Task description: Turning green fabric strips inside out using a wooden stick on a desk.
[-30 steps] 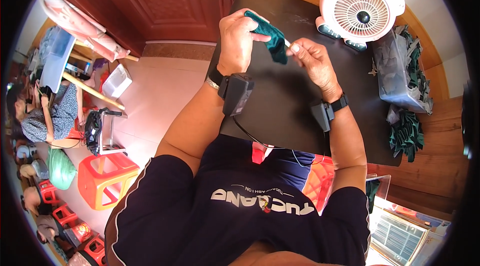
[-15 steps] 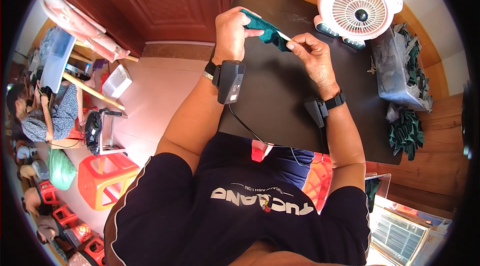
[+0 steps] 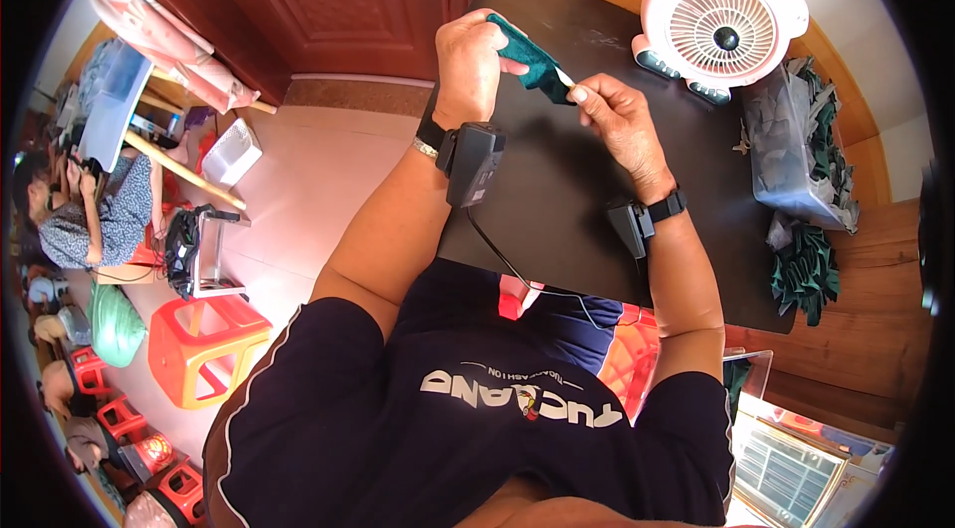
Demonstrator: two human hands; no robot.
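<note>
A dark green, velvety fabric piece [image 3: 535, 71] is stretched between my hands above the dark tabletop. Its upper left end is gripped by my left hand [image 3: 470, 59], the thumb lying across the cloth. At its lower right end my right hand [image 3: 615, 118] pinches a small, thin white piece [image 3: 565, 80] between thumb and fingertips, right against the fabric's edge. Whether that white piece is attached to the cloth or slipped inside it, I cannot tell. Each wrist wears a black strapped device.
A pink fan [image 3: 724, 31] stands at the table's [image 3: 557, 200] far right. Beside it, a clear bin [image 3: 781, 145] holds grey and green fabric pieces, with a green bundle [image 3: 806, 271] nearer me. An orange stool [image 3: 204, 354] is on the floor at left; other people sit beyond.
Both hands keep their hold on the green fabric. The white piece shows a little broader beside my right fingertips. The whole view has shifted slightly.
</note>
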